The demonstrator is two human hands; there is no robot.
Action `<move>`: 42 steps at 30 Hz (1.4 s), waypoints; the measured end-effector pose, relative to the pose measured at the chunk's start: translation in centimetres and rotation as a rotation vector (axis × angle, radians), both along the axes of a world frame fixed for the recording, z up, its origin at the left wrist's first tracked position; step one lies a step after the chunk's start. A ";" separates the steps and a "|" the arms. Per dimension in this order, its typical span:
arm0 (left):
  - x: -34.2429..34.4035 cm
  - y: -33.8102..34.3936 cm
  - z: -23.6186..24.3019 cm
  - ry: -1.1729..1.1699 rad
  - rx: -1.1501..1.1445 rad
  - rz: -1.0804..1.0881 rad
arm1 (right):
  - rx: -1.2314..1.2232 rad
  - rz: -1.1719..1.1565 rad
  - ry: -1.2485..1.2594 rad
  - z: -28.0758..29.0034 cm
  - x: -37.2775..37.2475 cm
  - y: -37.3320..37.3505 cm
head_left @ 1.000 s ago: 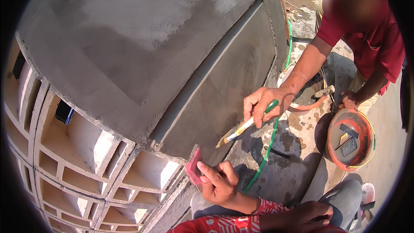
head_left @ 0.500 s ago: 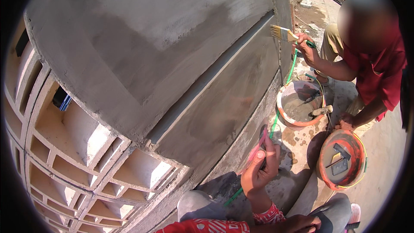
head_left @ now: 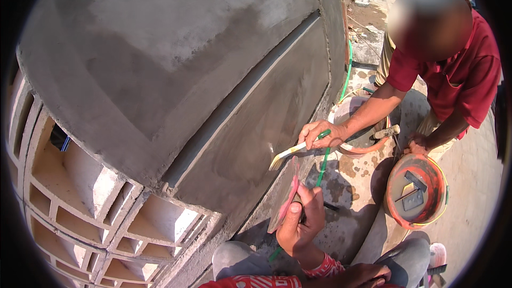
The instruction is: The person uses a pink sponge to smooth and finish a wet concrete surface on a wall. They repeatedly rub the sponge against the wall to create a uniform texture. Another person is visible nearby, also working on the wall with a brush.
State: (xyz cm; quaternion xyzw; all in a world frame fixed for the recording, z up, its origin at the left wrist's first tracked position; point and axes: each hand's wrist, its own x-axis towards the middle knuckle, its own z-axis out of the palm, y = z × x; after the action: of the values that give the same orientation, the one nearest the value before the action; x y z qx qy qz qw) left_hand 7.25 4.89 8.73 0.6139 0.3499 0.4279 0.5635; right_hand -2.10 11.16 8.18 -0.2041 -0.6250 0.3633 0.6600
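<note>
My right hand (head_left: 303,221) is raised in the lower middle, thumb and fingers closed round a plastering float (head_left: 284,208). Its flat plate, pinkish along the edge, shows almost edge-on, apart from the wet grey rendered wall (head_left: 250,133). Just above the float, a co-worker's hand (head_left: 321,134) holds a paintbrush (head_left: 286,156) with its bristles angled toward the wall. My left forearm lies across my lap, and my left hand (head_left: 370,274) rests by my grey-clad knee; shadow and the lower edge obscure its fingers.
A grooved ledge (head_left: 240,101) runs diagonally across the wall. Pale openwork blocks (head_left: 88,202) stand at lower left. On the right are a bucket of grey mix (head_left: 360,151) and an orange bucket (head_left: 389,184) with tools in liquid. A green hose (head_left: 322,168) crosses the ground. The co-worker crouches opposite.
The co-worker's brush has come down and left from the wall's far end to near my float. My right hand and float have shifted slightly left as the whole view moved. My left hand stays put.
</note>
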 end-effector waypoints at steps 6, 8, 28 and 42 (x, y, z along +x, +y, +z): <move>0.6 0.0 -1.8 -0.025 0.097 0.021 | -0.061 0.000 0.007 -0.5 0.3 1.0; 0.8 0.0 -2.3 -0.012 0.098 0.029 | -0.081 0.013 0.018 -0.5 0.4 1.1; 0.6 1.8 -2.9 -0.062 0.115 0.005 | -0.157 0.142 0.112 -0.6 -0.4 2.6; 0.6 1.5 -3.1 -0.061 0.131 0.025 | -0.123 0.079 0.121 -0.7 -0.8 2.9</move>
State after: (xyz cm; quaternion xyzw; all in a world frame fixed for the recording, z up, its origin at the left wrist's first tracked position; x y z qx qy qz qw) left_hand 7.90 6.42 5.59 0.6319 0.3113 0.4753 0.5271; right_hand -2.88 14.11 7.52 -0.1970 -0.5683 0.4384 0.6678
